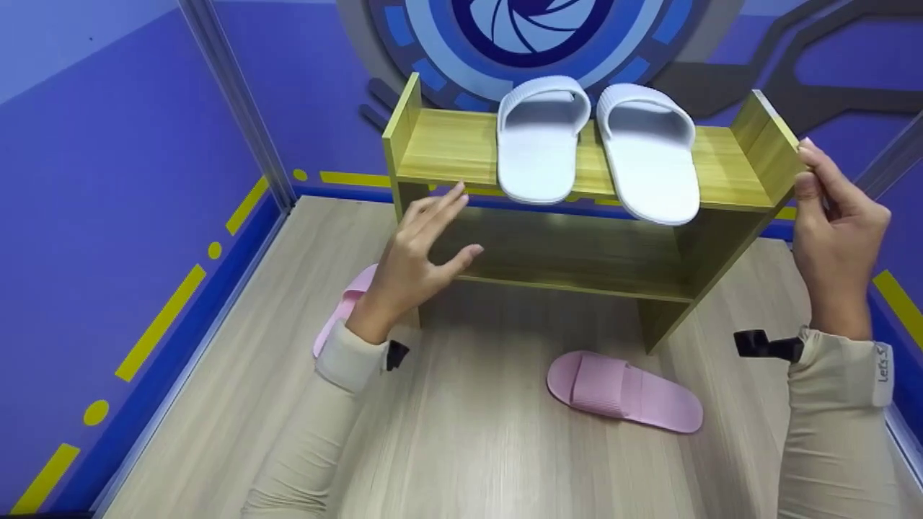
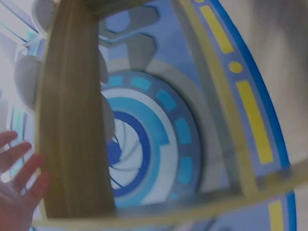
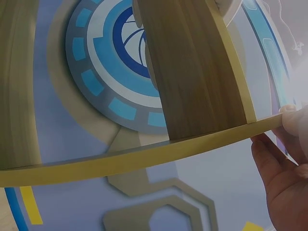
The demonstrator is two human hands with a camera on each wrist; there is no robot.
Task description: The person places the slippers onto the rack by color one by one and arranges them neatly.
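Note:
A wooden shoe rack (image 1: 447,148) stands ahead of me, and a pair of white slippers lies on its top board: the left slipper (image 1: 537,162) and the right slipper (image 1: 656,173), heels over the front edge. My right hand (image 1: 840,234) pinches the upper front part of the rack's right side panel between thumb and fingers, also seen in the right wrist view. Fingers extended and thumb apart, my left hand (image 1: 418,256) is by the top board's front edge near the left end. Whether its fingertips touch the board I cannot tell.
One pink slipper (image 1: 627,393) lies sideways on the floor (image 1: 497,447) before the rack. Another pink slipper (image 1: 346,306) is partly hidden behind my left wrist. Blue panel walls (image 1: 130,202) enclose the left, back and right sides.

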